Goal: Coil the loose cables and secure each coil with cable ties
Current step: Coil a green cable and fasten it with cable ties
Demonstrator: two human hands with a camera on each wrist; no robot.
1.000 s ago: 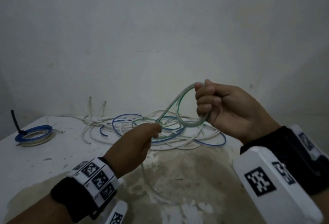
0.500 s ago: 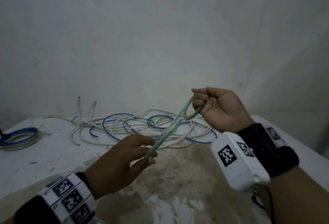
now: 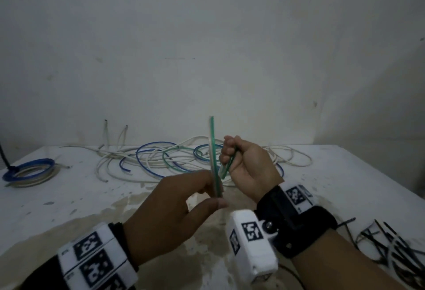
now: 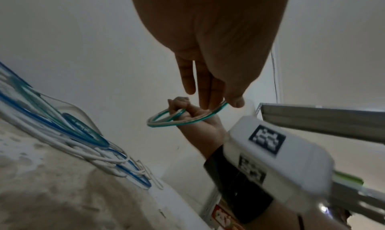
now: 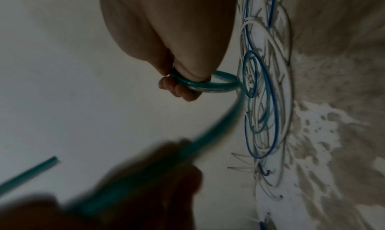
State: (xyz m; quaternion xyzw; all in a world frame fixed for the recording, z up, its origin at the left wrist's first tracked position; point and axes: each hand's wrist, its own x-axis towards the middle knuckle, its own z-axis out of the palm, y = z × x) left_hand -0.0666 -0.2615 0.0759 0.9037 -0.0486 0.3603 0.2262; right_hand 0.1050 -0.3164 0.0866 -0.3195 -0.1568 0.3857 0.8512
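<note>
Both grips closed on the green cable (image 3: 212, 151); loose cables (image 3: 149, 158) behind, cable ties (image 3: 391, 248) right.

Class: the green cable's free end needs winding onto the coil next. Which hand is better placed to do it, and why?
Probably the left hand: it pinches the green cable just below its free end. The right hand grips the started coil and looks better kept there.
</note>
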